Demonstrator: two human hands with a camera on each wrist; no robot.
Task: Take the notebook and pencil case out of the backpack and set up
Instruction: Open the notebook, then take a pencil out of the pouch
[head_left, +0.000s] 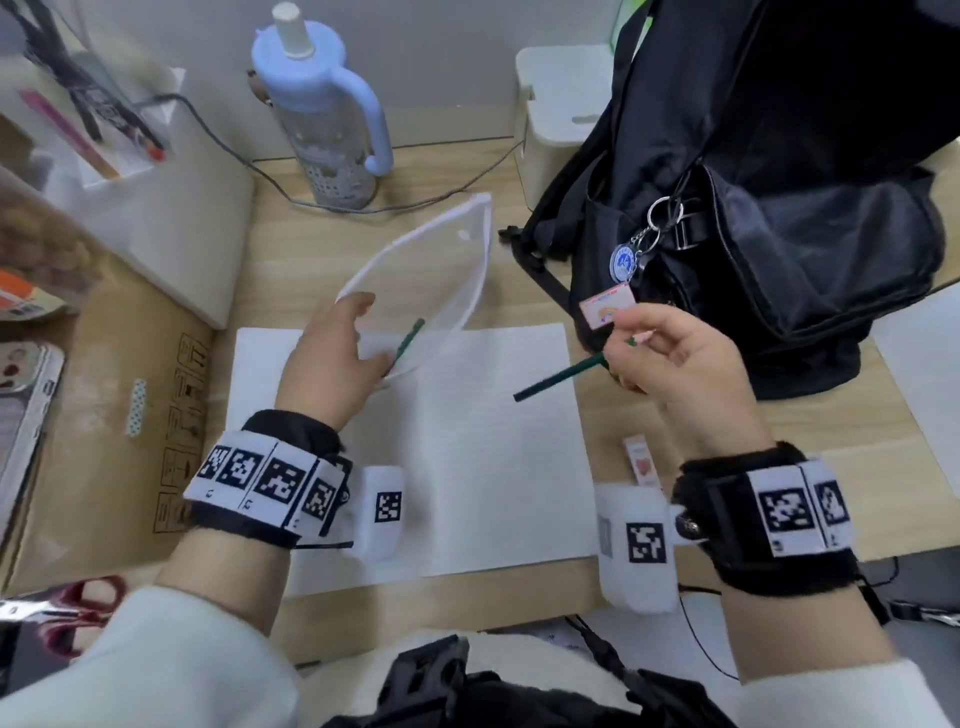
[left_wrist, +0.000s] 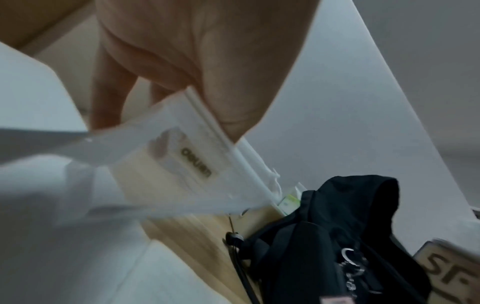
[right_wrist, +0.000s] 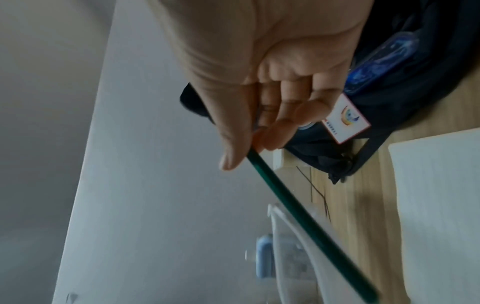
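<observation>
A clear pencil case (head_left: 431, 280) with a white zip edge is lifted above the desk, its mouth gaping. My left hand (head_left: 337, 353) grips its near end; the left wrist view shows my thumb (left_wrist: 233, 98) pressed on the case (left_wrist: 182, 164). One green pencil (head_left: 408, 343) lies inside it. My right hand (head_left: 670, 358) pinches a second green pencil (head_left: 561, 376) between thumb and fingers, seen close as the pencil (right_wrist: 298, 209). An open white notebook (head_left: 498, 447) lies flat under both hands. The black backpack (head_left: 779, 208) stands at the right.
A blue bottle (head_left: 327, 109) stands at the back, a white box (head_left: 561, 114) beside the backpack. A cardboard box (head_left: 104, 415) fills the left. A small eraser (head_left: 641, 460) lies right of the notebook. Red scissors (head_left: 78, 608) sit at the near left.
</observation>
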